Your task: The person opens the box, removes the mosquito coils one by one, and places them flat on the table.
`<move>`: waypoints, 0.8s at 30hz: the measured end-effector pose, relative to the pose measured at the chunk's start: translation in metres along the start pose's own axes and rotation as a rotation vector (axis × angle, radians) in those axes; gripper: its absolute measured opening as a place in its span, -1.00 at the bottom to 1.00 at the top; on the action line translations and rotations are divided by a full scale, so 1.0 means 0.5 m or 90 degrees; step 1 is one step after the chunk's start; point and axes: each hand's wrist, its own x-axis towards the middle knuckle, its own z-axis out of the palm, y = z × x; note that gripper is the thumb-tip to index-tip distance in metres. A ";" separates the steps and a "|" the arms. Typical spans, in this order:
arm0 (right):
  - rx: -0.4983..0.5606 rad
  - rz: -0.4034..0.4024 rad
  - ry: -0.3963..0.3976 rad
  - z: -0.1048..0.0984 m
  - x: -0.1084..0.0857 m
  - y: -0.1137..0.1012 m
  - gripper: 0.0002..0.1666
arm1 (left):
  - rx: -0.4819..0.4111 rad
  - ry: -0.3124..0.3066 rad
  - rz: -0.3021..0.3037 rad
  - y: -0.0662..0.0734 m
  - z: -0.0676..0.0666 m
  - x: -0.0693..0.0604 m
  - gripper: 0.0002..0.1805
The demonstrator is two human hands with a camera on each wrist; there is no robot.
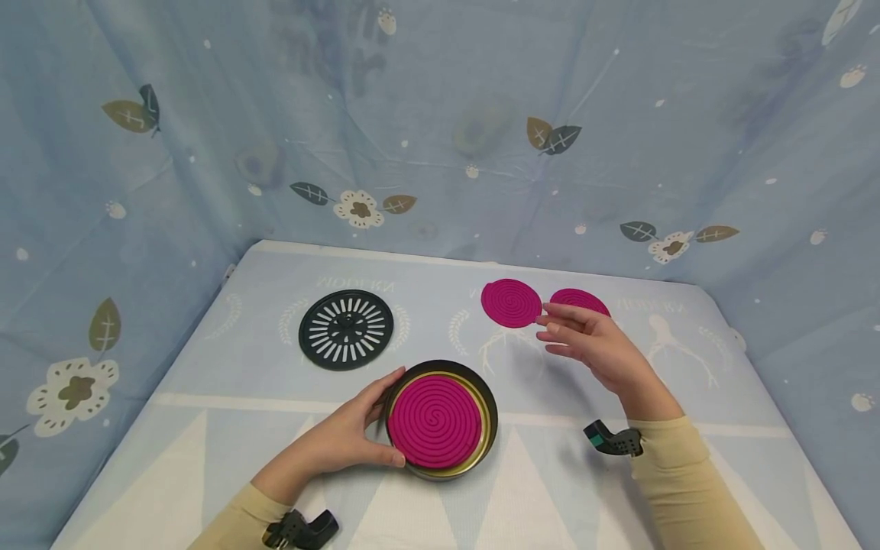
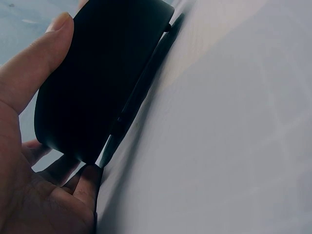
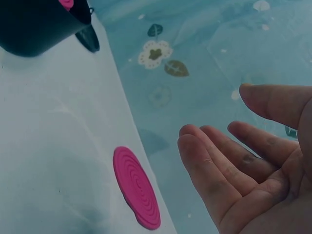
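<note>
In the head view, my left hand (image 1: 347,434) grips the left side of a round dark tin (image 1: 491,416) with a gold-coloured inside. A magenta mosquito coil (image 1: 435,420) lies in it, face up. The left wrist view shows the thumb and fingers around the tin's dark wall (image 2: 97,73). My right hand (image 1: 591,342) hovers above the table with loose, apart fingers and holds nothing. Closest to its fingertips lie a second magenta coil (image 1: 511,303) and a third coil (image 1: 580,299), the latter partly hidden by the hand.
A round black slotted lid (image 1: 348,328) lies flat at the back left of the table, behind the tin. Blue patterned cloth (image 1: 440,137) hangs along the table's back edge and both sides. White stripes and triangles mark the tablecloth (image 1: 536,496).
</note>
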 end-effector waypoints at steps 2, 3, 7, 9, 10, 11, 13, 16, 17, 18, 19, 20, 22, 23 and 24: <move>-0.006 -0.003 -0.007 0.009 0.001 -0.003 -0.31 | 0.002 0.001 0.000 0.001 -0.001 0.001 0.37; -0.009 -0.003 -0.010 0.013 0.002 -0.004 -0.31 | 0.003 0.002 0.001 0.001 -0.001 0.001 0.37; -0.017 -0.004 -0.021 0.029 0.002 -0.007 -0.34 | 0.000 0.002 -0.005 0.002 -0.002 0.002 0.37; -0.017 -0.002 -0.029 0.036 0.001 -0.007 -0.34 | -0.002 0.000 -0.009 0.002 -0.002 0.003 0.36; -0.014 -0.002 -0.032 0.039 0.001 -0.007 -0.35 | -0.001 -0.001 -0.011 0.002 -0.002 0.002 0.37; -0.009 -0.003 -0.036 0.043 0.001 -0.008 -0.36 | 0.000 -0.001 -0.011 0.002 -0.002 0.002 0.36; -0.009 -0.004 -0.043 0.050 0.001 -0.009 -0.36 | 0.002 0.000 -0.009 0.002 -0.003 0.003 0.36; -0.009 -0.006 -0.052 0.060 0.002 -0.010 -0.38 | 0.002 0.001 -0.003 0.001 -0.004 0.004 0.36; -0.010 -0.005 -0.055 0.064 0.001 -0.010 -0.38 | -0.001 0.000 -0.001 0.001 -0.004 0.004 0.36; -0.012 -0.005 -0.060 0.067 0.000 -0.009 -0.38 | -0.003 -0.001 0.000 0.001 -0.004 0.004 0.36; -0.012 -0.003 -0.064 0.070 0.000 -0.008 -0.39 | -0.005 -0.002 0.000 0.000 -0.003 0.003 0.36; -0.012 -0.001 -0.068 0.073 -0.001 -0.007 -0.38 | -0.005 -0.003 0.000 0.000 -0.002 0.002 0.36; -0.009 0.000 -0.076 0.080 -0.001 -0.006 -0.37 | -0.006 -0.002 -0.002 -0.001 -0.001 0.001 0.36; -0.011 0.001 -0.081 0.083 0.000 -0.006 -0.36 | -0.007 -0.002 -0.002 -0.001 -0.001 0.001 0.36; -0.011 0.000 -0.085 0.086 0.001 -0.005 -0.36 | -0.006 -0.002 -0.002 -0.002 -0.002 0.000 0.37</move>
